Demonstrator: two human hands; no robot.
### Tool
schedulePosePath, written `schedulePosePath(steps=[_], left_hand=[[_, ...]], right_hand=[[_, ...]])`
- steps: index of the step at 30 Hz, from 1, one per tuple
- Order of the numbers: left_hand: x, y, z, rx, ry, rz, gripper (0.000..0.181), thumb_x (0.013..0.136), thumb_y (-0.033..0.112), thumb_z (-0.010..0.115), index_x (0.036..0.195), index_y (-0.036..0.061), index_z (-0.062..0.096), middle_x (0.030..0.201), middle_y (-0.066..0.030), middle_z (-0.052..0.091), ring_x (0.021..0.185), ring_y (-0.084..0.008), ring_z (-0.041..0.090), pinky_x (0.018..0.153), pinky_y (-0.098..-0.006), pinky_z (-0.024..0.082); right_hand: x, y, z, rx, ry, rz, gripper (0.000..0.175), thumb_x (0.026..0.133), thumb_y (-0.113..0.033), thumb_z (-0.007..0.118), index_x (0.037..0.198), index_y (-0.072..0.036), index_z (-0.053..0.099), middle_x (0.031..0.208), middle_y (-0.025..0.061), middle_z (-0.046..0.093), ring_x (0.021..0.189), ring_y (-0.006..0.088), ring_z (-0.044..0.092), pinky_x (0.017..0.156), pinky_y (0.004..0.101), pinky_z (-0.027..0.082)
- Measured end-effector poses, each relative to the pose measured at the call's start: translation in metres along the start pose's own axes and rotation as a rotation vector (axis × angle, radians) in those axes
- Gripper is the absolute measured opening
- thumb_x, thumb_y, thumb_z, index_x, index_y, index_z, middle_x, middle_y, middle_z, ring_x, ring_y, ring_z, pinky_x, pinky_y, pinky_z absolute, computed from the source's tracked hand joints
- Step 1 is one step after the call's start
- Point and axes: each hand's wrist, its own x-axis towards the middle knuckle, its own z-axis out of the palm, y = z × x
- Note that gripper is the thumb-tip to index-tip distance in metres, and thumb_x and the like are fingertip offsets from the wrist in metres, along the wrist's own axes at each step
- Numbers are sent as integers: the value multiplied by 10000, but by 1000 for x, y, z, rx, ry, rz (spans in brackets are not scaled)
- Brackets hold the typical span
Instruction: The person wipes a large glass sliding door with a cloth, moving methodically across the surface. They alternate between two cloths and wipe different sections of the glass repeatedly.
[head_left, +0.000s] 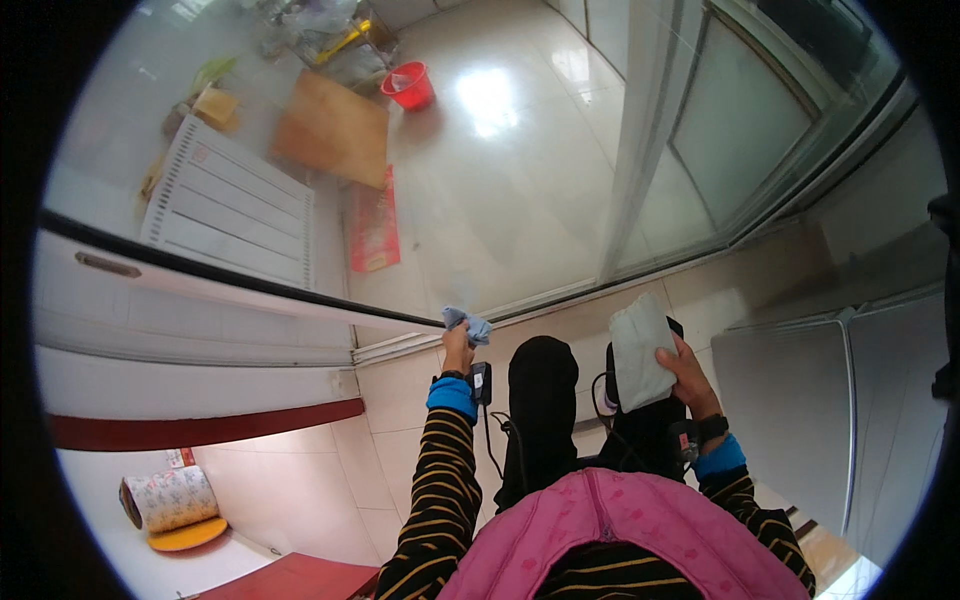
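Observation:
My left hand (457, 352) is closed around a crumpled blue cloth (468, 325), which is against or very near the lower part of the glass sliding door (480, 225). My right hand (688, 375) holds a folded pale cloth (641, 352) over my right knee, its thumb on the cloth's face; the fingers are hidden beneath. A small black device with a cable (481, 384) is at my left wrist, and another device (684, 441) is at my right wrist.
Behind the glass are a red bucket (409, 86), a brown board (334, 127), and a white slatted panel (229, 206). A grey cabinet or appliance (787, 405) stands at the right. A patterned cylinder (171, 499) and red furniture (300, 577) are at lower left.

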Motion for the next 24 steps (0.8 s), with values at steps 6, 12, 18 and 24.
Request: schedulePosePath(steps=[6, 12, 18, 24], left_hand=[[38, -46, 47, 42, -302, -198, 214, 863, 75, 560, 1069, 22, 536, 1048, -128, 595, 895, -246, 620, 743, -413, 560], [45, -55, 77, -188, -152, -307, 232, 840, 75, 620, 1058, 60, 541, 1065, -116, 598, 990, -272, 591, 855, -428, 524], [31, -56, 93, -433, -277, -393, 276, 830, 2, 616, 1086, 49, 526, 1089, -112, 594, 995, -272, 592, 916, -426, 501], [1, -36, 98, -287, -405, -246, 252, 821, -9, 631, 1049, 45, 539, 1035, -96, 604, 941, -253, 602, 891, -398, 512]], right_hand=[[-1, 3, -6, 5, 87, 2, 673, 815, -201, 685, 1366, -4, 354, 1194, 110, 553, 1057, 200, 558, 916, 324, 460], [-7, 7, -19, 77, 135, -33, 681, 812, -200, 691, 1370, -10, 350, 1201, 106, 551, 1058, 200, 559, 902, 327, 470], [-8, 8, -26, 26, 127, -23, 714, 804, -228, 709, 1378, -15, 341, 1226, 109, 542, 1076, 200, 558, 908, 326, 467], [-12, 9, -25, 49, 131, -48, 731, 800, -230, 717, 1382, -11, 333, 1234, 110, 539, 1080, 199, 556, 916, 326, 462]])
